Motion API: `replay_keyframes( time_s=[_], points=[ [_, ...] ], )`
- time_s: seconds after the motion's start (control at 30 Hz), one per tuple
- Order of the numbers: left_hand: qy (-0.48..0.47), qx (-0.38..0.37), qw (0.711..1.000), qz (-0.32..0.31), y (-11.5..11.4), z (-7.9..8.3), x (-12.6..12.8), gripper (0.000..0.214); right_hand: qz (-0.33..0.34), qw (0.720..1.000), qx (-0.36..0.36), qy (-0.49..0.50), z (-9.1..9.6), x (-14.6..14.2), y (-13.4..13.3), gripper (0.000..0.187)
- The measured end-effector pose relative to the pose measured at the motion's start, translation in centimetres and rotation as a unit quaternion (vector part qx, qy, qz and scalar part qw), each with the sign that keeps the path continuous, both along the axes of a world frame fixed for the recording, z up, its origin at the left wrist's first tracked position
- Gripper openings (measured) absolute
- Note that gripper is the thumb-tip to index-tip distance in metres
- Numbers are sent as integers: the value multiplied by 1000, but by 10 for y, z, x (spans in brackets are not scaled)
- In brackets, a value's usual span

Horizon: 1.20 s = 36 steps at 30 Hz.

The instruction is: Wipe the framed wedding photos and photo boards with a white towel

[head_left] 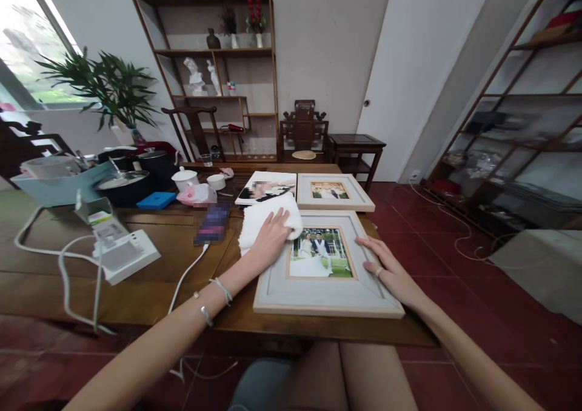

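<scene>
A picture frame (313,293) with a pale mat and a wooden edge lies flat at the table's front, around a photo (321,256) of a couple outdoors. My left hand (271,238) presses a white cloth (261,223) against the frame's upper left part, its fingers curled over the cloth. Some of the cloth hangs past the frame's left side. My right hand (393,274) grips the right edge of the same frame, fingertips and thumb on its face. Behind it lie a second framed photo (364,200) and a white photo panel (268,183).
On the wooden table (182,305), a phone (213,223) with a white cable lies left of the cloth. Farther left are an open white box (131,256), a blue box (156,200), a dark pot (122,187) and a lidded white cup (184,179). Shelves stand behind.
</scene>
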<state>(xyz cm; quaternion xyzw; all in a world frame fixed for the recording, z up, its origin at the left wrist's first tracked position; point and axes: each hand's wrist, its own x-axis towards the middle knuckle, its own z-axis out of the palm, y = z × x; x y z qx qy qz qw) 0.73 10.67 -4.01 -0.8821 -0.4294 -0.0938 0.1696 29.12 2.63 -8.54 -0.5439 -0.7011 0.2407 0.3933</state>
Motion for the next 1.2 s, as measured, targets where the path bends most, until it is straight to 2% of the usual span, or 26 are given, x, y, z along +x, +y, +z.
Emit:
replay_keyframes(
  time_s=[0.17,0.23,0.33,0.4,0.57,0.73,0.9,1.03,1.2],
  points=[
    [16,-12,999,-29,0,0,-5,29,61,997,18,-40,8,-1,12,58],
    [19,-15,999,-37,-2,2,-6,30,55,997,22,-59,13,0,19,56],
    [19,-17,999,-45,-3,4,-7,31,27,997,31,-71,20,-2,29,43],
    [16,-17,999,-46,-4,4,-7,31,32,997,47,-60,21,-5,32,41],
    [-1,-18,999,-36,-4,2,-7,27,103,994,42,-8,18,-10,31,58],
    [-23,-27,999,-15,-4,-1,-9,24,122,990,44,58,14,-8,32,60],
    [-16,-58,998,-28,-10,3,-10,28,113,989,34,89,9,-8,36,58],
    [-3,-92,995,-33,-42,16,-10,29,113,990,41,75,7,-7,34,53],
    [7,-184,981,-53,-121,28,-7,26,112,991,33,65,8,-8,32,47]
  ],
)
